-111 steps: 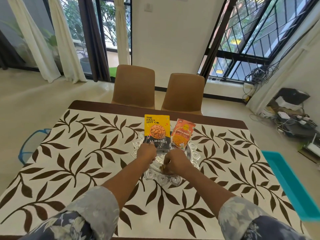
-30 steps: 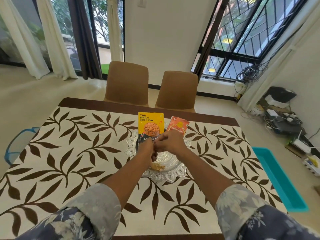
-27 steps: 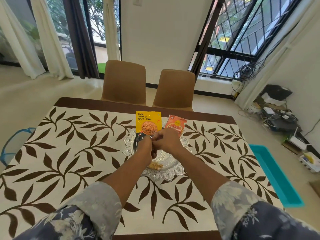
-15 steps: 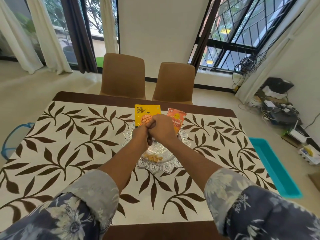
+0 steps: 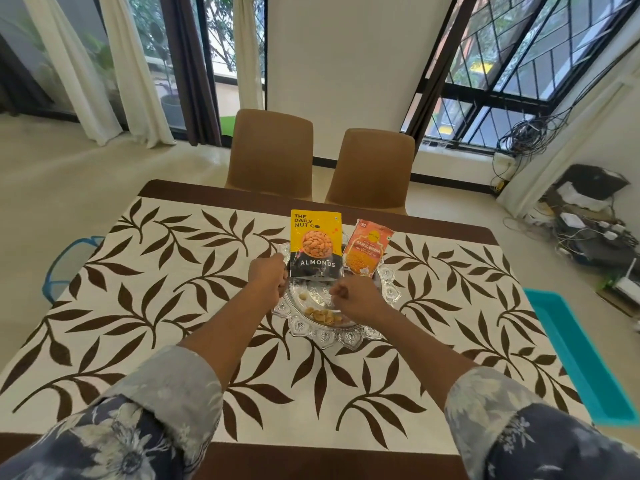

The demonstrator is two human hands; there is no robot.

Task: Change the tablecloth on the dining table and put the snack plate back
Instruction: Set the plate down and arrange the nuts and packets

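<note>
Cloth (image 5: 145,306) bare either side of plate (image 5: 346,336), upright almond pouch (image 5: 316,247) and orange packet (image 5: 367,252) blocking far rim

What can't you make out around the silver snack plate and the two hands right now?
Head view:
- Left hand: a closed fist hides whether it pinches the yellow almond pouch.
- Right hand: fist hides any contents.
- Silver snack plate: far rim hidden behind the pouches.
- Orange snack pouch: small print blurred.
</note>
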